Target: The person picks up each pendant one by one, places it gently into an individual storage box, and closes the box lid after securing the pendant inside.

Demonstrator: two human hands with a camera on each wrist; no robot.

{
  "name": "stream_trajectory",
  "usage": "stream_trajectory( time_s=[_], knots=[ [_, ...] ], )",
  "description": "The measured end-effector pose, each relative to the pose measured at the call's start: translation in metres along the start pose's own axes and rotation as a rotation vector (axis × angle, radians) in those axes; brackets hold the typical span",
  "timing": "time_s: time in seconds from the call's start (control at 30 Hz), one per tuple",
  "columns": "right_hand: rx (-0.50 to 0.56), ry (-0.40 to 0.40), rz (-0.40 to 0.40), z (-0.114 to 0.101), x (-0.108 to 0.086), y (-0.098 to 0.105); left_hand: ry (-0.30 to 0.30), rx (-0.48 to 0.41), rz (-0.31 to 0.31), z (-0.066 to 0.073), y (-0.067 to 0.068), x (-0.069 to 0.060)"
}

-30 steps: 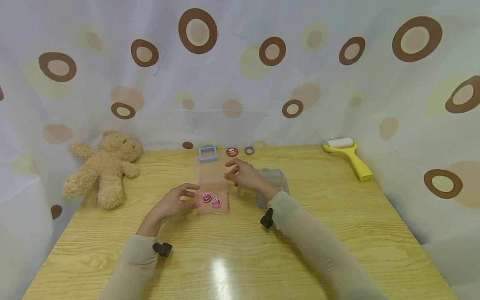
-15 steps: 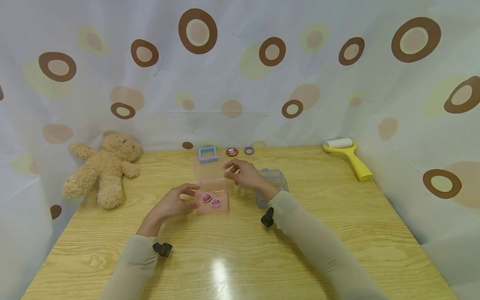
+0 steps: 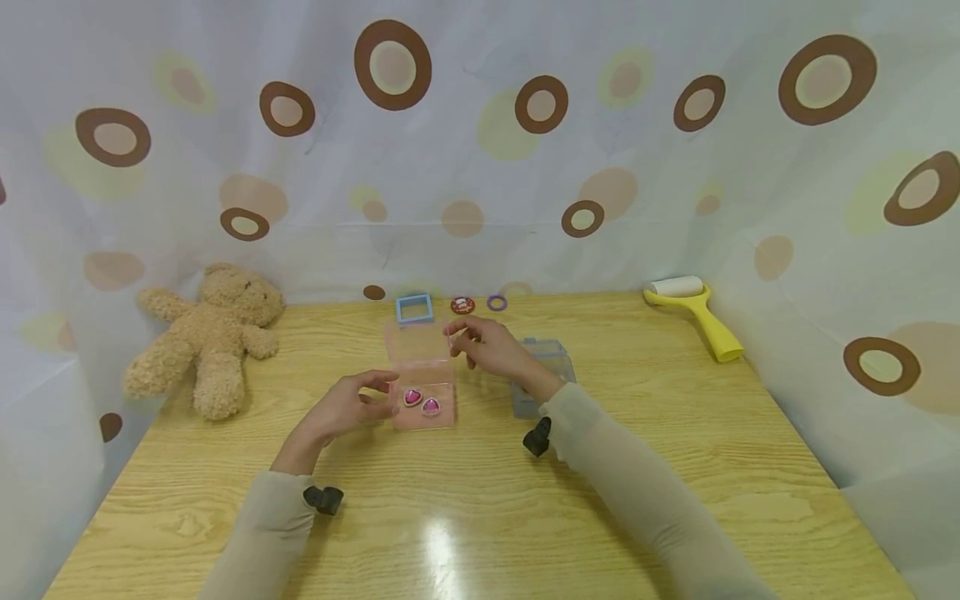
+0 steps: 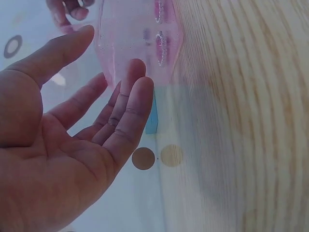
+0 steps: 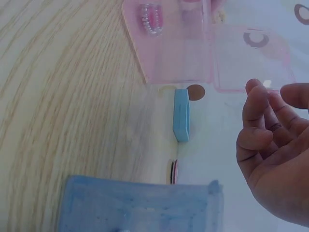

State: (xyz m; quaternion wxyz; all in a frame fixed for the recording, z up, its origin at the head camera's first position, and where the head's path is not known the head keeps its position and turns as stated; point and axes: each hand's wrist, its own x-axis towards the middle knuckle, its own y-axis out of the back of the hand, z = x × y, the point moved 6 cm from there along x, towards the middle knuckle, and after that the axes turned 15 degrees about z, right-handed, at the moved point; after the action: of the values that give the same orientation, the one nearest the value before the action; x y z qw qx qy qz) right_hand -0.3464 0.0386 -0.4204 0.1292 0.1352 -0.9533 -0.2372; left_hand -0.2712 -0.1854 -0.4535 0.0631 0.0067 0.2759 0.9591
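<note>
A pink see-through box (image 3: 423,421) lies with its lid (image 3: 416,345) raised and tilted at the back. Inside are two pink heart-shaped gems with pearly rims, a left gem (image 3: 412,397) and a right gem (image 3: 431,407). My right hand (image 3: 491,346) pinches the lid's right edge between thumb and index finger, also seen in the right wrist view. Along the box's left side my left hand (image 3: 348,406) rests with relaxed, spread fingers; whether the fingertips touch the wall I cannot tell. A blue see-through box (image 5: 140,203) stands right of the pink one, partly behind my right wrist.
Along the back edge lie a light-blue square frame (image 3: 415,320), a round red badge (image 3: 462,306) and a purple ring (image 3: 490,304). A teddy bear (image 3: 206,337) lies at the left. A yellow-handled lint roller (image 3: 708,325) is at the back right, near the spotted curtain (image 3: 465,167).
My right hand has shifted slightly left and the pink lid has tilted up a little from lying back. The left hand and the gems keep their places.
</note>
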Motion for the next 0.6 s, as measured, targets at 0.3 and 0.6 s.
stream_trajectory(
  time_s=[0.3,0.6],
  knots=[
    [-0.009,-0.027,-0.050,-0.006,-0.006,0.000,-0.030,-0.005,0.000,0.001,0.000,-0.001],
    [-0.076,-0.023,-0.173,-0.006,-0.015,-0.006,-0.027,0.008,0.018,-0.001,0.002,-0.001]
  ],
)
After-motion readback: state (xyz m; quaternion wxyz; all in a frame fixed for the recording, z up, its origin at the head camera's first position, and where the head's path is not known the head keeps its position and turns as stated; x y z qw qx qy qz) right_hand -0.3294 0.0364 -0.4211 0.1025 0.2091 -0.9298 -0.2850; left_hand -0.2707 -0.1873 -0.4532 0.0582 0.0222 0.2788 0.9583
